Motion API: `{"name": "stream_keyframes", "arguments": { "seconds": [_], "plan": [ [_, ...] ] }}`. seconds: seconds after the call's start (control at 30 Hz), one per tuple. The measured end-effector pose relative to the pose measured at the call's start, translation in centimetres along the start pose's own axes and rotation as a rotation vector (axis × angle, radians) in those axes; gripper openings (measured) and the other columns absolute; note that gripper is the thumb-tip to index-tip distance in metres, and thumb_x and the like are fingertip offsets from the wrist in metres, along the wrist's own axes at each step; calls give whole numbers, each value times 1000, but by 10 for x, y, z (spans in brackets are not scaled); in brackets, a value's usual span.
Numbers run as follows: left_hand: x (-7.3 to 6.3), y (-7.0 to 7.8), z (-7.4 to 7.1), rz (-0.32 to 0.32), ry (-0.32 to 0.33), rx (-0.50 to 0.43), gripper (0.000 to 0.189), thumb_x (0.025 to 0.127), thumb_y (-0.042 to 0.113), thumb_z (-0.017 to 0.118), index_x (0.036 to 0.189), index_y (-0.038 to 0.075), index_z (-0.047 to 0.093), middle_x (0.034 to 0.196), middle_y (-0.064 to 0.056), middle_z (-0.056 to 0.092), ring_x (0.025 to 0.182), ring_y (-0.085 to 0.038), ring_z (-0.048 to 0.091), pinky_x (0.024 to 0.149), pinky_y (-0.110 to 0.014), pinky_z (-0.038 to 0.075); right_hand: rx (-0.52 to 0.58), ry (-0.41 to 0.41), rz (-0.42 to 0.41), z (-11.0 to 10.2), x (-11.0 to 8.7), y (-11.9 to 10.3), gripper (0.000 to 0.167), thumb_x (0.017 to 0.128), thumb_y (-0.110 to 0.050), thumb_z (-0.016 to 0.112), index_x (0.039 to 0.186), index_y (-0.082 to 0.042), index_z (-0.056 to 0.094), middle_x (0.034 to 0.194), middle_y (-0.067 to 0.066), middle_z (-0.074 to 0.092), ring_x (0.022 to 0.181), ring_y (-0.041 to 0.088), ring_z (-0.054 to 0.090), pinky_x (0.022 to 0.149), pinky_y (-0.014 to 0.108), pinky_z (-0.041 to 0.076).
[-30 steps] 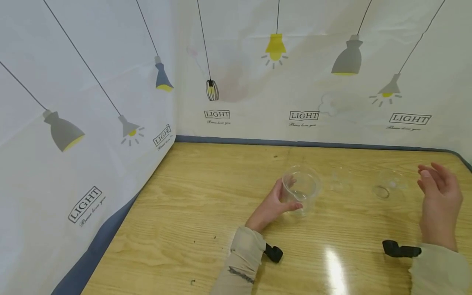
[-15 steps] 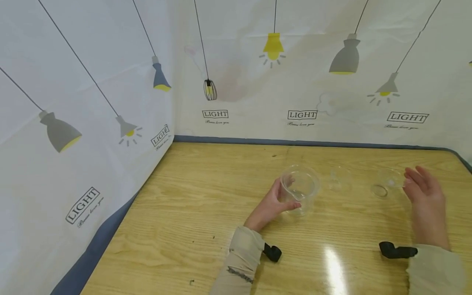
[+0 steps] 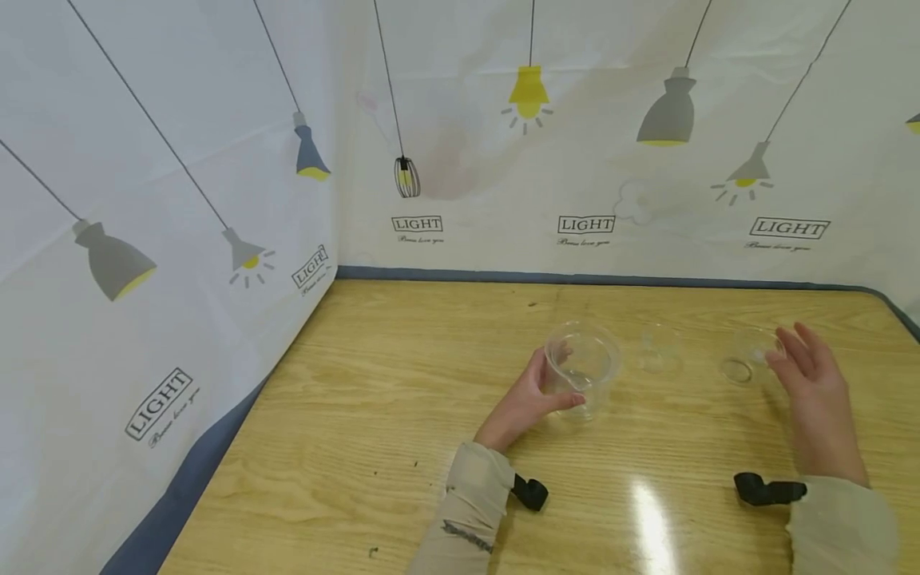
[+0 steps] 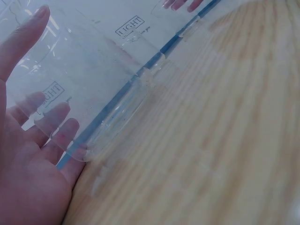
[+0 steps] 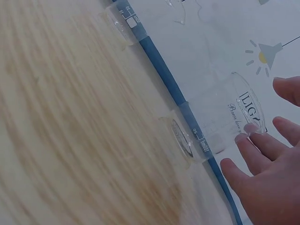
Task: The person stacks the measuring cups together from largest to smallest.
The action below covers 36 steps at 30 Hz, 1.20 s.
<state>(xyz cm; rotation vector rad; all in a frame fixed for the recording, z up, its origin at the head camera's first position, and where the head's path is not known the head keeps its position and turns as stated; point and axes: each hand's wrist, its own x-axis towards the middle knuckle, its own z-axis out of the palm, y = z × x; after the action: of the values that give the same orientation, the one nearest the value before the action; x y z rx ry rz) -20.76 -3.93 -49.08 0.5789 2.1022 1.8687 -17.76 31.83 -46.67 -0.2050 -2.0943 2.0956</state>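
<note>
A large clear beaker (image 3: 592, 375) stands on the wooden table, and my left hand (image 3: 519, 406) grips it, thumb on the near side and fingers round the left side. In the left wrist view, those fingers (image 4: 61, 131) show through the clear wall. My right hand (image 3: 818, 399) is at the right side of a smaller clear beaker (image 3: 739, 366) marked 100 ml. In the right wrist view, its fingertips (image 5: 243, 137) overlap the wall of that beaker (image 5: 211, 117), with thumb and fingers spread; whether they touch it I cannot tell.
Between these two stands another small clear beaker (image 3: 656, 355), with scale marks visible in the right wrist view. Behind and left, white sheets (image 3: 474, 176) printed with lamps border the wooden table (image 3: 402, 383). Black wrist mounts (image 3: 530, 492) stick out from both sleeves.
My right hand has moved left, from apart on the right to the side of the 100 ml beaker. My left hand keeps its grip on the large beaker.
</note>
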Motion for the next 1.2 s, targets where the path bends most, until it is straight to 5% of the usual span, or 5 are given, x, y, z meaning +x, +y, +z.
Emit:
{"name": "stream_keyframes", "arguments": {
  "seconds": [0.23,0.5,0.93,1.2],
  "plan": [
    [0,2,0,-13,2,-11,82,71,38,73,135,41,22,137,17,32,127,-5,27,103,-39,20,9,-20,18,0,-2,-2,67,90,-32,51,141,-36,8,146,-14,13,132,2,8,105,21,3],
    [-8,24,-1,-20,-9,-20,79,75,30,72,137,34,23,139,9,32,128,-14,27,103,-40,21,73,-23,18,1,2,1,69,89,-26,53,142,-34,9,146,-12,14,132,3,9,104,17,8],
    [-9,26,-1,-16,-16,-22,79,74,32,72,137,35,23,139,11,33,128,-12,27,103,-41,21,-101,12,102,1,6,6,73,86,-36,55,141,-37,6,146,-12,16,131,4,12,105,21,9],
    [-9,25,-1,-35,-20,-22,80,74,35,72,136,38,22,138,12,33,128,-12,28,102,-41,21,-260,17,147,3,6,7,73,86,-45,51,140,-41,3,148,-7,10,131,11,16,106,42,8]
  ]
}}
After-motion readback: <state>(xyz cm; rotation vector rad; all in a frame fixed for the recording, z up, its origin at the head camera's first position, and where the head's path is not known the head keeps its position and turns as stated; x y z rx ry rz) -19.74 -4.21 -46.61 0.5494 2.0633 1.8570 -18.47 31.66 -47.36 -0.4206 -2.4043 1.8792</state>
